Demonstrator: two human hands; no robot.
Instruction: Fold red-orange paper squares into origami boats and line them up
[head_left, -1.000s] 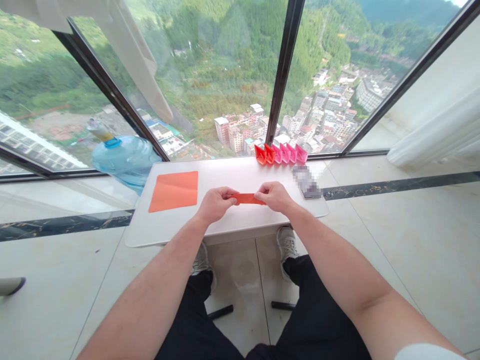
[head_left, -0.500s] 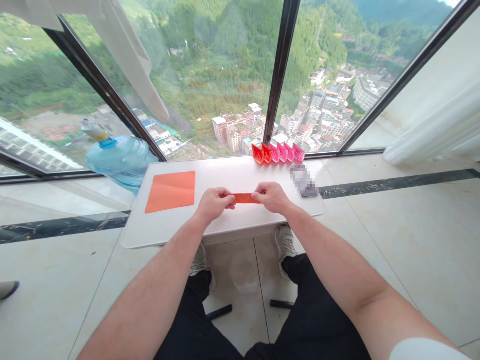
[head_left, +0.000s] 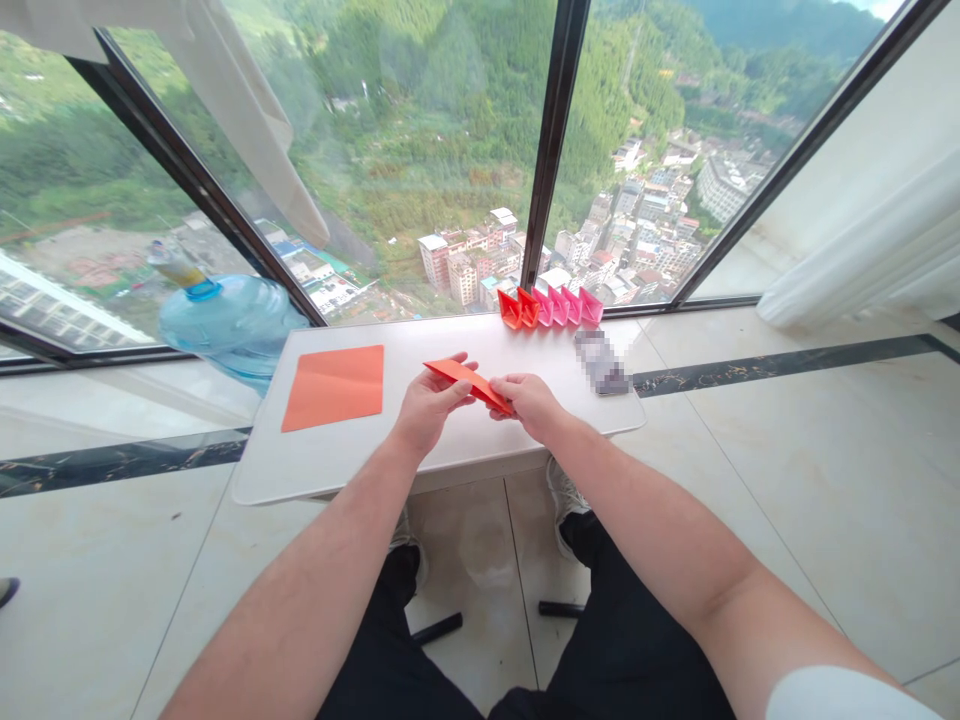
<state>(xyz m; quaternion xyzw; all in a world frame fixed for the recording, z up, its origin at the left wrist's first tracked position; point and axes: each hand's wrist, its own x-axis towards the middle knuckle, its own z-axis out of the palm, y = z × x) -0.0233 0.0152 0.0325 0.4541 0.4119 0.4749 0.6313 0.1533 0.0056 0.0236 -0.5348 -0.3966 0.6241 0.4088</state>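
Pinching folded orange paper strip point(head_left: 466, 381) above white counter point(head_left: 337, 462), left hand point(head_left: 426, 408) & right hand point(head_left: 531, 402) held closed grip at ends; prob. light, floppy.

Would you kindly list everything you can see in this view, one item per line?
folded paper strip: 1, orange, held over the table between both hands
paper sheet: 1, orange, flat on the table's left part
folded paper pieces: 1 row, orange-red and pink, table's far edge by the window
blurred item: 1, grey, table's right part
table: 1, white, before the window
water bottle: 1, blue, on its side left of the table
curtains: 2, white, upper left and right
shoes: 2, pale, under the table
left hand: 1, bare, gripping the strip's left end
right hand: 1, bare, gripping its right end
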